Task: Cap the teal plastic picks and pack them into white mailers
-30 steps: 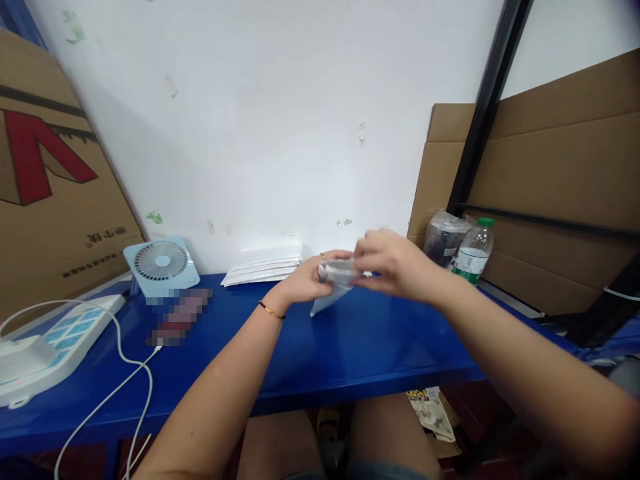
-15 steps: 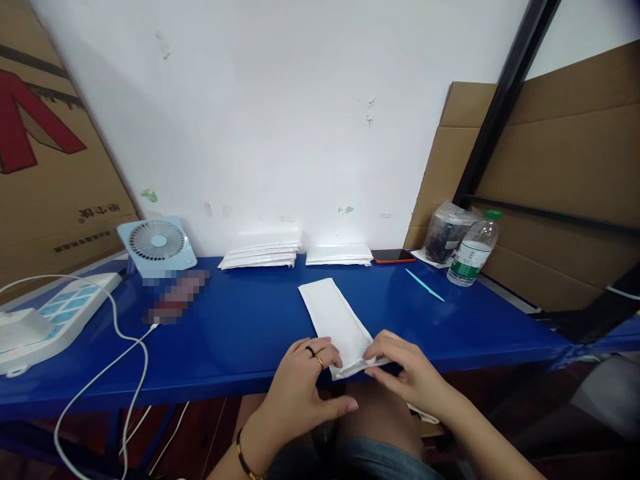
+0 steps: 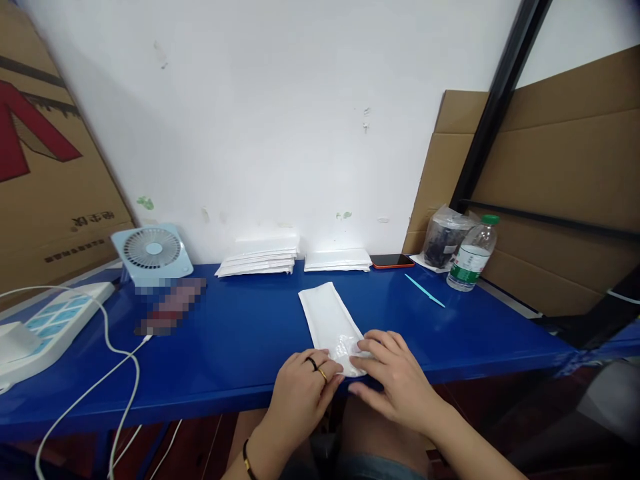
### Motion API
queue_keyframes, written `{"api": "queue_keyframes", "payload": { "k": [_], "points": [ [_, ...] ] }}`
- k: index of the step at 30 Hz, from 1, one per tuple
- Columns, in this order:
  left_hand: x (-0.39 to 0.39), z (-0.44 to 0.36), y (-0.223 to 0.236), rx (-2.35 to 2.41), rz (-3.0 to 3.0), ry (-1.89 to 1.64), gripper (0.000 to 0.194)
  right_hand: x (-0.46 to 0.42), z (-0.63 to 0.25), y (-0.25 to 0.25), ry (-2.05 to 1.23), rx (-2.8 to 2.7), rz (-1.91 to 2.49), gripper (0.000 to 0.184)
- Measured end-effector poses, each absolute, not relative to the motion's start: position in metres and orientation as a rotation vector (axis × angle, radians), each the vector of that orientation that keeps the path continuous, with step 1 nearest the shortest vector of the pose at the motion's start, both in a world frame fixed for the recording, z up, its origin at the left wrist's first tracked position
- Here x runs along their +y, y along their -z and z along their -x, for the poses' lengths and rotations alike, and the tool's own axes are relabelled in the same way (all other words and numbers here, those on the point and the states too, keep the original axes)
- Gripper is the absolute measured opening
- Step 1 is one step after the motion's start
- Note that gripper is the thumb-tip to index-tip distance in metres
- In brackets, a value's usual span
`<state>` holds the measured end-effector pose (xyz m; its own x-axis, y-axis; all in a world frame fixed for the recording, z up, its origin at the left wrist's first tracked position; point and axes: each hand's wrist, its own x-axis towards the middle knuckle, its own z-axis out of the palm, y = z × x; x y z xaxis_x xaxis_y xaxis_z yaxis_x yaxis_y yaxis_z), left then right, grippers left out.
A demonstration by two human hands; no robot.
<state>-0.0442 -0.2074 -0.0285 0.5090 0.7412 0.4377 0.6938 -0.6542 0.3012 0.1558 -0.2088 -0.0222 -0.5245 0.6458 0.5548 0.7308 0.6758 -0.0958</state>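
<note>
A flat white padded envelope [image 3: 330, 313] lies lengthwise on the blue table, its near end reaching the front edge. Near that end is a shiny, crinkled patch, apparently a folded-over flap. My left hand [image 3: 305, 387] pinches the near left corner between thumb and fingers. My right hand [image 3: 393, 373] rests its spread fingertips on the near right side, thumb apart just off the edge. Behind the envelope stand two stacks of similar white envelopes, a taller left stack [image 3: 260, 257] and a lower right stack [image 3: 337, 260].
On the right are a light blue stick [image 3: 425, 291], a phone [image 3: 393, 261], a bottle [image 3: 470, 260] and a plastic-wrapped dark cup [image 3: 443, 240]. A small fan [image 3: 153, 252], a power strip [image 3: 65, 333], a cable and a blurred object stand left. Cardboard flanks the table [image 3: 240, 333].
Both hands have come down from mid-air over the table to the envelope at the front edge. Since half a second ago, the flap has been folded over and my right fingers have spread on it.
</note>
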Motion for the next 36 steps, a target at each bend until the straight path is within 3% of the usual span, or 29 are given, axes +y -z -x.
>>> {"api": "queue_keyframes", "payload": {
  "k": [6,9,13,16,20,24,28,32,36],
  "points": [
    [-0.196,0.041,0.006,1.2,-2.497,-1.245,0.03,-0.185,-0.168,-0.024,0.302,-2.274,1.079,0.02],
    [-0.191,0.049,0.003,1.253,-2.282,-1.382,0.051,-0.139,-0.193,-0.061,0.114,-1.837,1.204,0.018],
    [-0.184,0.063,0.017,1.311,-2.087,-1.27,0.053,-0.055,-0.222,-0.091,-0.454,-1.262,1.132,0.023],
    [-0.181,0.069,0.026,1.262,-1.981,-1.231,0.056,0.002,-0.228,-0.088,-0.765,-1.044,1.28,0.021],
    [-0.179,0.071,0.028,1.212,-1.869,-1.212,0.059,0.048,-0.219,-0.062,-0.81,-1.022,1.463,0.03],
    [-0.176,0.073,0.027,1.2,-1.791,-1.159,0.061,0.069,-0.202,-0.041,-0.726,-1.063,1.58,0.024],
    [-0.174,0.073,0.026,1.17,-1.753,-1.136,0.062,0.083,-0.157,-0.047,-0.421,-1.305,1.599,0.031],
    [-0.175,0.071,0.026,1.11,-1.611,-1.196,0.061,0.099,-0.08,-0.055,-0.82,-1.524,1.577,0.035],
    [-0.167,0.077,0.021,0.889,-1.28,-1.236,0.061,0.111,-0.021,-0.058,-0.936,-1.512,1.521,0.03]
  ]
}}
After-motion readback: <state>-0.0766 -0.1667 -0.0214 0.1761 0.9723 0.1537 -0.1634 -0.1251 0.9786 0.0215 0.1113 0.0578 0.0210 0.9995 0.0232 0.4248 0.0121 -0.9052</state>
